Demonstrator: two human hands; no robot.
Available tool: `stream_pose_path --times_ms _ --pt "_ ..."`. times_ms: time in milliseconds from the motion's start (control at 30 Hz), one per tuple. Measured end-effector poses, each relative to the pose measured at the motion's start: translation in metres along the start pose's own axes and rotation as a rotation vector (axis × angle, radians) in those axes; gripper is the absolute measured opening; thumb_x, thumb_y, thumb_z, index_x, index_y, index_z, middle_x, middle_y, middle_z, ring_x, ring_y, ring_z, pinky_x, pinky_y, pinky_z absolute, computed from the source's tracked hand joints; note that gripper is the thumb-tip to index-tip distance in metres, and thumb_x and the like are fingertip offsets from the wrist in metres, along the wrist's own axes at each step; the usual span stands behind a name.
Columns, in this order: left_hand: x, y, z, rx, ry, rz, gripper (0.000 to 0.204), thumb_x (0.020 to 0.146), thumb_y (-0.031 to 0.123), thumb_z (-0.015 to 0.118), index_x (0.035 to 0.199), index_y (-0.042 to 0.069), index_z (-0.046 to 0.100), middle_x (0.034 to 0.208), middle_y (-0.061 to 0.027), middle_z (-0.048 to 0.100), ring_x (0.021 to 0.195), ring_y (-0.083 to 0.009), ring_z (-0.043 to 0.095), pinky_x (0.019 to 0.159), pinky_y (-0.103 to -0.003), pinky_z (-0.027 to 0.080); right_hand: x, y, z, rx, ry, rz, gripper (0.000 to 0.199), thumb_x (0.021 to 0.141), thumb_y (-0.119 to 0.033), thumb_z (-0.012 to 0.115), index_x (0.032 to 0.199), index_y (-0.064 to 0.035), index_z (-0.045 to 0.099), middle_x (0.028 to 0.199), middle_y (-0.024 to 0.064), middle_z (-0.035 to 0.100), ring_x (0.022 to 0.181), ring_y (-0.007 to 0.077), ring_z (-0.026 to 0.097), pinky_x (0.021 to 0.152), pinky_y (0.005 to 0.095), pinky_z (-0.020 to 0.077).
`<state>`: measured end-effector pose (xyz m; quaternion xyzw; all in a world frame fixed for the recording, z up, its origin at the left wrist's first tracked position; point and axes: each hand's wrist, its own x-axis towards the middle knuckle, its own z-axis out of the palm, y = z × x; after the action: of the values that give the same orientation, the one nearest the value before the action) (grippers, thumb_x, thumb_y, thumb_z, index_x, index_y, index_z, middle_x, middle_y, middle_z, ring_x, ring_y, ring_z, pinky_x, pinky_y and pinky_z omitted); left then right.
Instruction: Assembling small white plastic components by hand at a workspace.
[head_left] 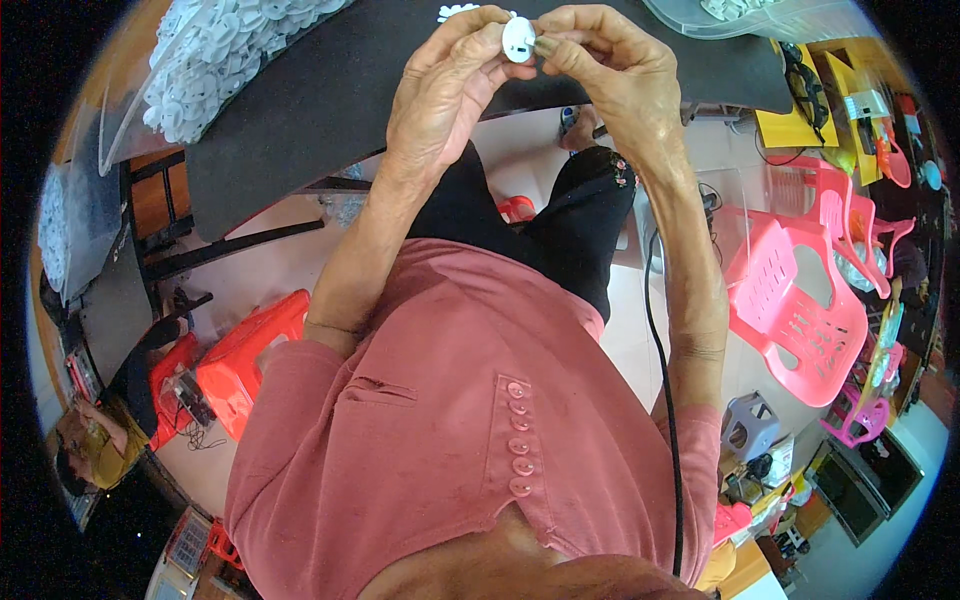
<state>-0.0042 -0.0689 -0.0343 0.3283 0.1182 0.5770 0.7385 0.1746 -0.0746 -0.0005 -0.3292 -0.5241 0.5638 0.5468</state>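
Observation:
A small round white plastic piece (518, 36) with a dark slot is held up over the front part of the dark table (310, 95). My left hand (440, 95) is closed, pinching its left edge between thumb and fingers. At its right edge my right hand (625, 75) is also closed, thumb and fingertips pressed together against the piece. Whether a second tiny part sits between the right fingertips is too small to tell. Just behind my left fingers lies a white toothed plastic part (457, 12) on the table.
A heap of white plastic pieces (215, 60) fills a clear bag or bin at the far left. A clear tub (735, 22) with white parts stands far right. Pink plastic chairs (800, 300) are at the right, a red stool (250, 360) at the left. A black cable (668, 400) hangs along my right side.

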Motion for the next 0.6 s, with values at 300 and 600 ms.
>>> stream_pose_path --times_ms 300,600 --pt "-0.004 0.004 0.009 0.169 0.073 0.005 0.020 0.103 0.009 0.058 0.121 0.000 0.063 0.111 -0.0086 0.066 0.099 -0.0176 0.065 0.088 -0.031 0.054 0.000 -0.001 0.002 -0.006 -0.007 -0.031 0.013 0.094 0.002 0.068 0.107 0.0028 0.065 0.094 0.0067 0.072 0.082 0.0125 0.069 0.078 0.0260 0.0567" --pt "-0.004 0.003 0.007 0.555 0.124 0.088 0.018 0.101 0.008 0.062 0.116 -0.001 0.065 0.101 -0.0028 0.067 0.089 -0.0091 0.062 0.082 -0.023 0.051 -0.005 -0.006 0.010 -0.094 0.071 -0.016 0.010 0.095 0.004 0.065 0.105 0.0003 0.065 0.091 0.0012 0.069 0.081 0.0064 0.065 0.076 0.0212 0.0526"
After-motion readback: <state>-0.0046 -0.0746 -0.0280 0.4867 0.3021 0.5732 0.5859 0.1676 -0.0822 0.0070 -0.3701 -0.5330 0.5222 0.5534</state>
